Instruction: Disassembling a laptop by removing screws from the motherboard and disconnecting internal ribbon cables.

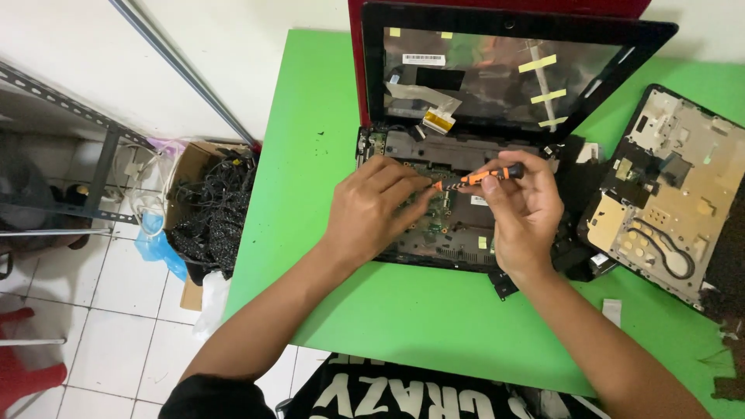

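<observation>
Fingers [497,182] pinch a screwdriver [485,176] over the opened laptop [450,225].

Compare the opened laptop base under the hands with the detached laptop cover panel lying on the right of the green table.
The opened laptop base sits at the table's middle, still joined to its screen frame; the detached laptop cover panel lies alone at the right, turned at an angle. The base shows a dark circuit board; the panel shows pale, tan-tinted insides. The left hand rests on the base; the panel lies untouched. Both rest on the green table.
</observation>
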